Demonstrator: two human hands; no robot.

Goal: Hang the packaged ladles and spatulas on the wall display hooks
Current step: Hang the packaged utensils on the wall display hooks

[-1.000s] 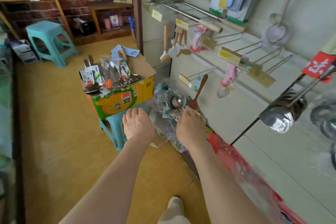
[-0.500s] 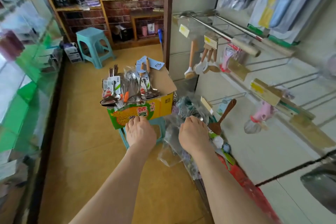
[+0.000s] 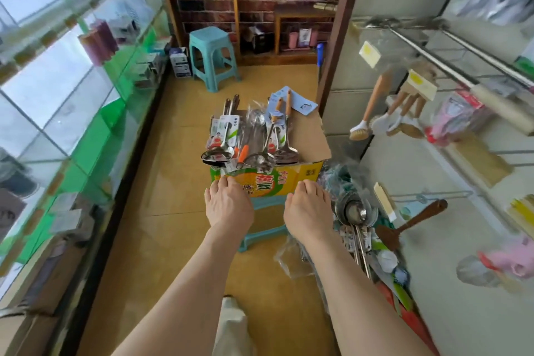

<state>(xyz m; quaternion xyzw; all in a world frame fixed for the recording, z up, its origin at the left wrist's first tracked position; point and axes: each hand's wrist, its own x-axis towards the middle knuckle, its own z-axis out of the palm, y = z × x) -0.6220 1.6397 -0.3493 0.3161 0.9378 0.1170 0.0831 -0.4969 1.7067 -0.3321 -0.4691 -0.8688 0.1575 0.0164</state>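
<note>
our left grip and right grip are empty, fingers straight, tips at the near face of the cardboard box. the packaged ladles and spatulas lie heaped on it at frame centre, handy, we judge, for the wall hooks at right. both forearms reach forward, palms down.

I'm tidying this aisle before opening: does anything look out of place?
Steel ladles and crumpled plastic wrapping lie on the floor by the wall, right of the cardboard box, whose packaged utensils overhang its near edge.
</note>
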